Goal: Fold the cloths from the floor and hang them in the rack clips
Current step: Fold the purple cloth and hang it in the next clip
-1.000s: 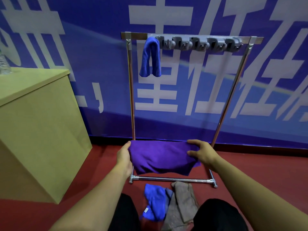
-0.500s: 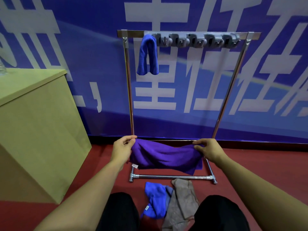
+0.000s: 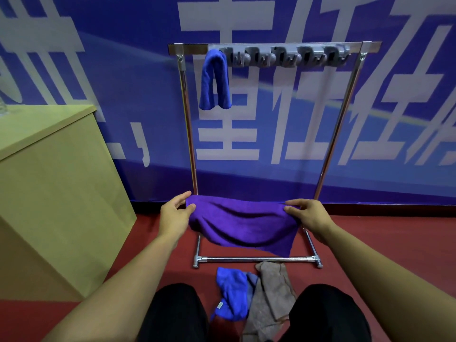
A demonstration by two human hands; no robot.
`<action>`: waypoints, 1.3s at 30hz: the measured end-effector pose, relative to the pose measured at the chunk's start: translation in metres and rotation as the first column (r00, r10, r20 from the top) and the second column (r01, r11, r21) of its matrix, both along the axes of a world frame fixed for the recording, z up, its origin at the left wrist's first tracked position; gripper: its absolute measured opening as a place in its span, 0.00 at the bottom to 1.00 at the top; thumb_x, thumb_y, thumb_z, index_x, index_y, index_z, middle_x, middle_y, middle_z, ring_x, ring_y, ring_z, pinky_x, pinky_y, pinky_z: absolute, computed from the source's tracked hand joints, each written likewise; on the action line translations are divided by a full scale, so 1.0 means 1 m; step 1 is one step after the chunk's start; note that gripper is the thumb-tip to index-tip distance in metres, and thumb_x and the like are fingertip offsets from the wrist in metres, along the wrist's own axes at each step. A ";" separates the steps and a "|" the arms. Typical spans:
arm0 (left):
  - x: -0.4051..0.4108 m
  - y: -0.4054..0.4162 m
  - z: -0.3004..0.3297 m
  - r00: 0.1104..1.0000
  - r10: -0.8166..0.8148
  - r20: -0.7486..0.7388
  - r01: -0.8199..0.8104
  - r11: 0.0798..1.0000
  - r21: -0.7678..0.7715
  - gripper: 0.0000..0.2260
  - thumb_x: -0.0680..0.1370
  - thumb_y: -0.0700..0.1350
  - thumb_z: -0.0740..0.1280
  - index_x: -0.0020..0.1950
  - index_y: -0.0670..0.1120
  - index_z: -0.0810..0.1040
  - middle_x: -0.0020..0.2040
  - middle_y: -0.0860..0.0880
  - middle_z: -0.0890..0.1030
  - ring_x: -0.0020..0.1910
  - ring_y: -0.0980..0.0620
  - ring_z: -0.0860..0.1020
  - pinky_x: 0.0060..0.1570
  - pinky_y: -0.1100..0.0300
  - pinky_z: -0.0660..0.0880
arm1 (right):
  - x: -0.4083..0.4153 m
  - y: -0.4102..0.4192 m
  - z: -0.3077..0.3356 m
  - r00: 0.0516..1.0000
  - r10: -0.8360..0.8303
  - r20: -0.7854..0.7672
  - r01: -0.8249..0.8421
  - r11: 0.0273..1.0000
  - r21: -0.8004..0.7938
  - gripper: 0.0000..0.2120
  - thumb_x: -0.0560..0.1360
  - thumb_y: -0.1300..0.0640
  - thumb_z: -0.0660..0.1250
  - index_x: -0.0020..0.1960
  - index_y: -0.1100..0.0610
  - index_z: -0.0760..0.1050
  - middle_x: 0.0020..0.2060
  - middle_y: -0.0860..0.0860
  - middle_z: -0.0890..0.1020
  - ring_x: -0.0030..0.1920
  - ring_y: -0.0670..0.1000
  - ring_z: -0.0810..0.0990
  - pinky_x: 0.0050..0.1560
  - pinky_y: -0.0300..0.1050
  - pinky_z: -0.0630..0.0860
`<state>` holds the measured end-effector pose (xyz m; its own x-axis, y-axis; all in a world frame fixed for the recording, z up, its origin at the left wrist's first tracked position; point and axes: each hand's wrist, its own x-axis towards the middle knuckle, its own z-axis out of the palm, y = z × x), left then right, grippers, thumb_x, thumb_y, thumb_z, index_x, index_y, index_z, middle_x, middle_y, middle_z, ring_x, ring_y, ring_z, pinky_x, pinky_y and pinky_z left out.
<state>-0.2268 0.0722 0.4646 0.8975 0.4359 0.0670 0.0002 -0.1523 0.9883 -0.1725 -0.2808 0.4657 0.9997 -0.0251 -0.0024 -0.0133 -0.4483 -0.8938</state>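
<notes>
Head view: purple cloth [image 3: 243, 224], a second ago flattened under open palms, now hangs pinched at its ends by left hand [image 3: 174, 214] and right hand [image 3: 308, 215] below the rack clips [image 3: 286, 56]; folding continues.

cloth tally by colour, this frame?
Purple cloth, held in both hands: 1
Blue cloths: 2, one in a rack clip, one on the floor
Grey-brown cloth, floor: 1
Total: 4

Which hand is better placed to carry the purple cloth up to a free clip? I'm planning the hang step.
Right, probably: the right hand grips the purple cloth below the free clips; the left hand sits under the blue cloth.
</notes>
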 end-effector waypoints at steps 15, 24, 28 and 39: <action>0.000 -0.009 -0.001 0.954 0.281 0.106 -0.300 0.912 0.279 0.14 0.73 0.44 0.78 0.58 0.46 0.85 0.45 0.45 0.86 0.45 0.48 0.84 0.56 0.51 0.80 | -0.001 0.000 0.012 0.995 -0.025 0.092 0.041 0.983 -0.176 0.15 0.76 0.56 0.73 0.60 0.60 0.81 0.52 0.54 0.84 0.54 0.55 0.82 0.61 0.53 0.77; -0.002 -0.007 -0.008 0.961 0.261 0.093 -0.277 0.888 0.366 0.04 0.75 0.43 0.75 0.48 0.46 0.82 0.48 0.46 0.79 0.45 0.48 0.78 0.52 0.55 0.74 | 0.003 0.000 0.002 0.986 0.001 0.167 0.036 0.975 -0.218 0.04 0.76 0.50 0.71 0.45 0.49 0.82 0.50 0.51 0.81 0.53 0.50 0.80 0.59 0.46 0.76; 0.000 0.000 -0.011 0.999 0.032 0.002 -0.032 0.973 0.230 0.04 0.80 0.43 0.69 0.49 0.46 0.74 0.45 0.47 0.78 0.41 0.50 0.75 0.45 0.58 0.71 | -0.013 0.003 0.014 0.984 0.031 0.173 -0.025 0.999 -0.035 0.06 0.80 0.55 0.67 0.49 0.56 0.79 0.45 0.50 0.83 0.44 0.46 0.79 0.43 0.29 0.73; -0.004 0.004 -0.006 0.990 -0.143 0.002 0.137 0.954 0.265 0.13 0.83 0.32 0.57 0.48 0.47 0.75 0.37 0.51 0.74 0.31 0.57 0.69 0.34 0.65 0.66 | -0.009 -0.002 0.016 0.958 0.167 0.233 -0.153 0.985 -0.075 0.17 0.79 0.73 0.55 0.42 0.56 0.74 0.39 0.53 0.77 0.34 0.40 0.73 0.37 0.29 0.68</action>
<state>-0.2308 0.0764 0.4586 0.9454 0.2701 0.1823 -0.0605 -0.4043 0.9126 -0.1816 -0.2832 0.4817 0.9623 0.1421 0.2321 0.2720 -0.4764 -0.8361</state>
